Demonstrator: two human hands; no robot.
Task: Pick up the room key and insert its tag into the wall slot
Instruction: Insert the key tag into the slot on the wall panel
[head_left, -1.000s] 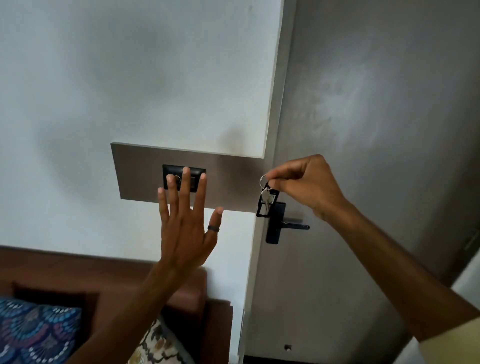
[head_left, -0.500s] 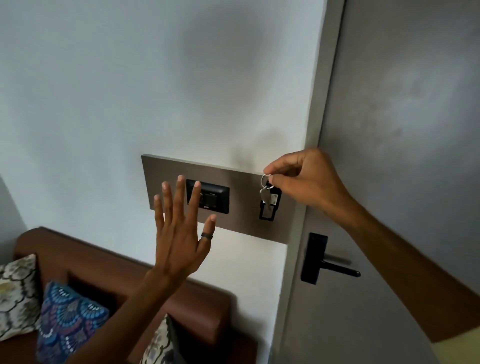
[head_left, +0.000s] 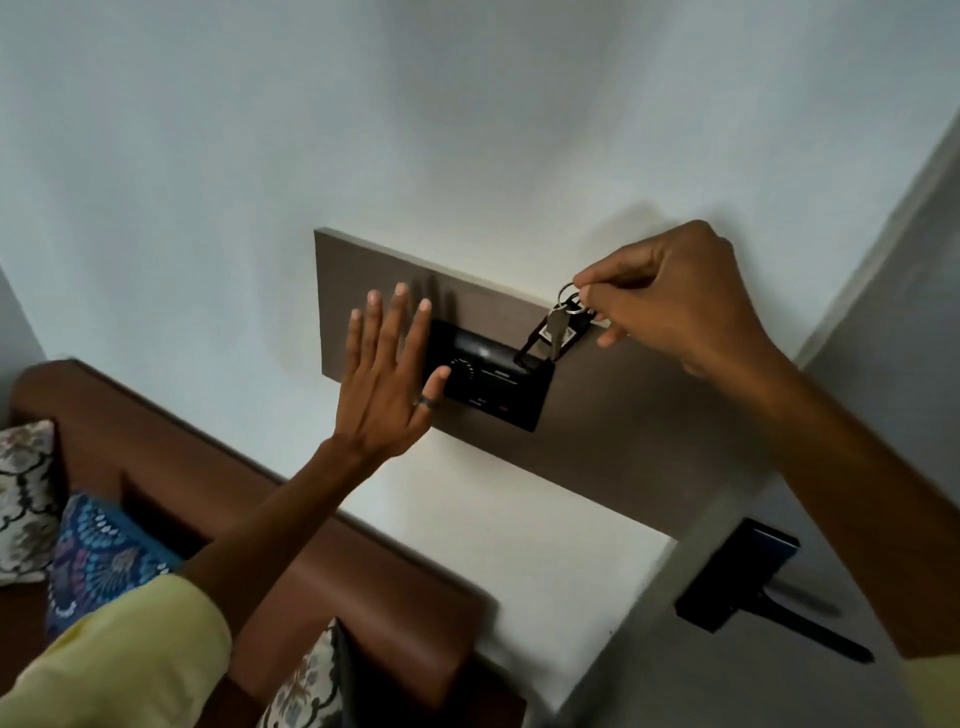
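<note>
Inspector: Key (head_left: 557, 327) noted hanging from a metal ring (head_left: 567, 299), pinched between thumb and forefinger of the right hand (head_left: 670, 296); a dark tag (head_left: 537, 340) hangs from the same ring, tilted down and to the left.

Clerk: And where does the tag stand against the wall slot?

Inspector: Its lower end meets the top right edge of the black switch plate (head_left: 493, 384); whether it has entered the slot cannot be told, the picture being blurred there.

Clerk: The plate itself?

Inspector: Mounted on a brown wall panel (head_left: 623, 415), which is fixed to a pale wall (head_left: 363, 130); a round dial shows on its face.

Clerk: State of the other hand?

Inspector: Left hand (head_left: 387, 395) raised flat, fingers spread and holding nothing; it covers the left end of the plate, the thumb tip just beside the dial; a dark band sits on the thumb; contact with the plate cannot be confirmed.

Clerk: Surroundings?

Inspector: Brown sofa (head_left: 311, 545) below the panel, with a blue patterned cushion (head_left: 98, 561) on it; a black door handle (head_left: 753, 597) at lower right on a grey door (head_left: 909, 338); yellow sleeves on both arms.
</note>
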